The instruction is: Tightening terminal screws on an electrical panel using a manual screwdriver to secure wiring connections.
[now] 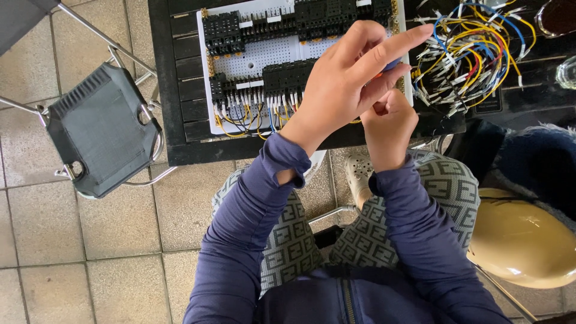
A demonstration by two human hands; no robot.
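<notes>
My left hand [351, 75] reaches over the white perforated panel [264, 60], its forefinger stretched toward the right, thumb and fingers pinched on a small tool with a blue and orange handle [391, 65]. My right hand [388, 126] is curled in a fist just below it, touching the left hand's thumb; what it grips is hidden. Rows of black relay sockets [223, 33] sit on the panel, with yellow, blue and white wires [246, 114] hanging from the lower row.
A tangled heap of loose coloured wires [474, 54] lies right of the panel on the dark slatted table [180, 90]. A dark folding chair [102, 129] stands left on the tiled floor. A yellow hard hat [519, 240] rests at lower right. A glass [567, 72] stands at the far right.
</notes>
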